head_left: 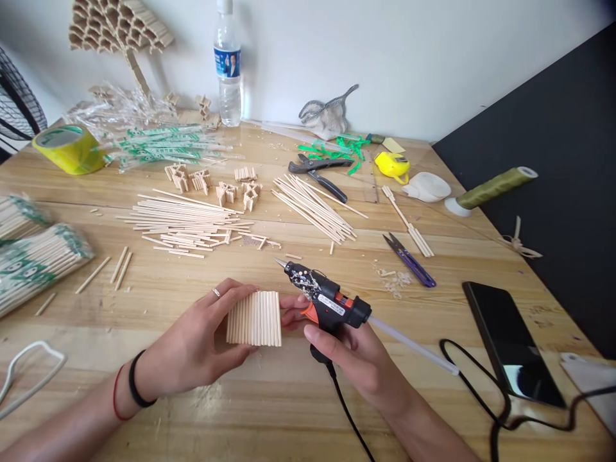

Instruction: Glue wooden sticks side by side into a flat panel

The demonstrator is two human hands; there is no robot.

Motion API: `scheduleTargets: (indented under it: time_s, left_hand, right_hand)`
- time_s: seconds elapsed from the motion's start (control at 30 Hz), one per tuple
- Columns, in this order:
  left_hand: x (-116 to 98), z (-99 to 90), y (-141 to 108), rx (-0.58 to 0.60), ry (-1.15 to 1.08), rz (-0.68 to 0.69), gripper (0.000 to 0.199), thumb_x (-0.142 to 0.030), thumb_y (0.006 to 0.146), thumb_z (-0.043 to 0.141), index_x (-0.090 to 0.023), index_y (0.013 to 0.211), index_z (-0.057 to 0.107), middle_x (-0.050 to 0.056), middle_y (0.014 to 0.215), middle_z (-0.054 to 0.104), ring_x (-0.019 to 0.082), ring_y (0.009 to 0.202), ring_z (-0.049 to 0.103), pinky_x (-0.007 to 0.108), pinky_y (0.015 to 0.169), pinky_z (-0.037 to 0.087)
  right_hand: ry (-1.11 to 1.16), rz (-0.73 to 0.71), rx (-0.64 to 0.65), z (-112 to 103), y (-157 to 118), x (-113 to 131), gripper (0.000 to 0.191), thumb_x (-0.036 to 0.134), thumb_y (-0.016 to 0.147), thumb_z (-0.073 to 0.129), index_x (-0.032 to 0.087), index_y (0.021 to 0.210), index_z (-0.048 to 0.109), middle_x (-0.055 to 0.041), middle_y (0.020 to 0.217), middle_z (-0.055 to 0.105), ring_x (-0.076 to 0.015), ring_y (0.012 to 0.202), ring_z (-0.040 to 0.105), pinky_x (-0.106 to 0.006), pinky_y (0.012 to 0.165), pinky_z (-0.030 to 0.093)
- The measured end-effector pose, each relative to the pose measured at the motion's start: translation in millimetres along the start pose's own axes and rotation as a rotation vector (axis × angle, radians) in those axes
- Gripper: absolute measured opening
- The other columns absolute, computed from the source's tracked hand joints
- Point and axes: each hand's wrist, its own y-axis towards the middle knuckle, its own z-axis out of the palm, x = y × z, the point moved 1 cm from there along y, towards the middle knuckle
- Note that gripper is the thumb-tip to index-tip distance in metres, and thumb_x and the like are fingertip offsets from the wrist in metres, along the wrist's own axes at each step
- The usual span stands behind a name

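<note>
Between the thumb and fingers of my left hand (199, 340) is a small panel of wooden sticks (254, 319) laid side by side. My right hand (353, 359) is wrapped round a black and orange glue gun (332, 301), its nozzle pointing up and to the left, above the panel's top edge. A clear glue stick (414, 345) sticks out of the gun's back end. Fingertips of my right hand are close to the panel's right edge; whether they touch it I cannot tell. Beyond the hands lie loose sticks (187, 221) and several small stick pieces (226, 192).
Purple snips (411, 260), black cutters (320, 172) and a phone (513, 340) lie to the right. Bagged sticks (41, 263) and yellow tape (70, 149) are at left. A water bottle (228, 70) stands by the wall. A black cable (346, 407) trails from the gun.
</note>
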Motion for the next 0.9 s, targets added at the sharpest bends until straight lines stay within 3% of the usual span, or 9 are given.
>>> scheduleTargets:
  time_s: [0.37,0.9]
  left_hand:
    - [-0.3,-0.1,-0.1,0.026,-0.012,-0.021,0.059,-0.019,0.095,0.071,-0.026,0.147,0.046,0.010,0.136,0.061,0.025,0.118,0.068,0.038,0.100,0.057]
    - [2.1,1.2,-0.6,0.020,-0.005,-0.010,0.062,-0.019,0.094,0.072,-0.028,0.148,0.045,0.007,0.136,0.060,0.022,0.117,0.067,0.034,0.098,0.056]
  right_hand:
    - [0.059,-0.049,-0.053,0.9,-2.8,0.9,0.025,0.042,0.101,0.073,0.027,0.121,0.076,-0.0107,0.129,0.077,-0.0303,0.113,0.074,-0.054,0.108,0.057]
    - [0.080,-0.053,-0.010,-0.1,-2.6,1.9,0.024,0.042,0.103,0.074,0.032,0.124,0.076,-0.0071,0.128,0.076,-0.0272,0.113,0.074,-0.050,0.106,0.058]
